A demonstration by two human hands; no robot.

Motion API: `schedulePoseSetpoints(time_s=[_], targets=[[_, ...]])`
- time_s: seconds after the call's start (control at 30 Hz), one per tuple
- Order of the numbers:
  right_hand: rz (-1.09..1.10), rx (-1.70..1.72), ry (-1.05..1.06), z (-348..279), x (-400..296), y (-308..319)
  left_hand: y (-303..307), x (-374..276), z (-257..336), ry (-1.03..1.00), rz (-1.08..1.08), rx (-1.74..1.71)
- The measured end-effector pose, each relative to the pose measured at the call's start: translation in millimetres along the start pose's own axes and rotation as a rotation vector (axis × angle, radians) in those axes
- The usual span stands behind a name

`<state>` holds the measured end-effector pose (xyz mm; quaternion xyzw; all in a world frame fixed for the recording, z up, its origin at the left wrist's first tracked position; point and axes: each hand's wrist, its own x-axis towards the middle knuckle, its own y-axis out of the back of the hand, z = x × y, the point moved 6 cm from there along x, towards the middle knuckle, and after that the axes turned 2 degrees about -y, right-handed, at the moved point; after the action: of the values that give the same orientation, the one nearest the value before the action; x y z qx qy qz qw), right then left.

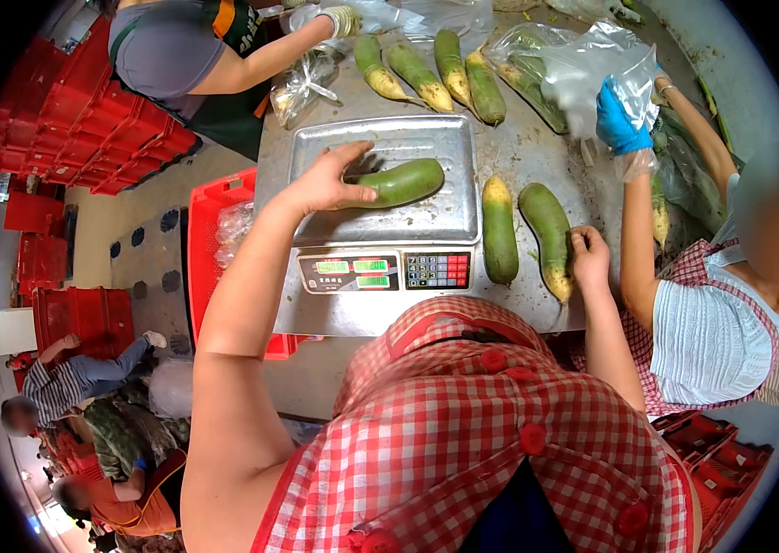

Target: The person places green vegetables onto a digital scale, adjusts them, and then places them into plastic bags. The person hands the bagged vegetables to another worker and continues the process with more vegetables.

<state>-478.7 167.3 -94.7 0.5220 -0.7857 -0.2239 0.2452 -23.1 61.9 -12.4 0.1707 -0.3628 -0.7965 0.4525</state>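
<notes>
On the steel pan of a digital weighing scale (pixel 389 131) lies a green radish (pixel 410 183). My left hand (pixel 330 181) is over its left end, thumb lying on the skin and fingers spread away from it; the hand hides that end. Right of the scale are two more radishes on the metal table: one upright in view (pixel 500 235), one slanting, its pale tip towards me (pixel 545 225). Beside the slanting one is my right hand (pixel 590 257), its fingers loosely curled close against the radish's side. Whether they grip anything cannot be made out.
Several radishes (pixel 424 76) lie beyond the scale, near a bagged bundle (pixel 303 86). At right a co-worker's blue-gloved hand (pixel 621 117) holds a clear plastic bag (pixel 596 69). Another co-worker's gloved hand (pixel 344 22) reaches in top left. A red crate (pixel 206 228) stands left of the table.
</notes>
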Motion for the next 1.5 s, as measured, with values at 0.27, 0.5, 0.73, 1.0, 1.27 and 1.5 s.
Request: schedulePoseSetpoints(time_s=[0.27,0.5,0.73,1.0,1.27,1.5], targets=[[-0.002,-0.06,0.003,-2.7,-1.8,-0.3,8.2,-1.2,22.4,-0.071,0.032,0.176],[0.042,-0.151,0.005,3.2,1.0,5.9,-35.5,8.5,26.0,0.116,-0.14,0.452],[-0.338,-0.263,-0.159,19.6,7.4,-28.2,-128.6,66.6,126.9,0.364,0.105,-0.924],[-0.316,0.575,-0.51,54.8,13.9,-51.4,-229.5,85.4,144.1,0.789,0.281,-0.206],[-0.252,0.604,-0.417,28.9,16.3,-62.9,-251.2,100.6,94.5,0.888,0.156,-0.34],[-0.383,1.182,-0.584,34.1,12.3,-69.1,-291.1,117.9,80.0,0.518,0.064,-1.336]])
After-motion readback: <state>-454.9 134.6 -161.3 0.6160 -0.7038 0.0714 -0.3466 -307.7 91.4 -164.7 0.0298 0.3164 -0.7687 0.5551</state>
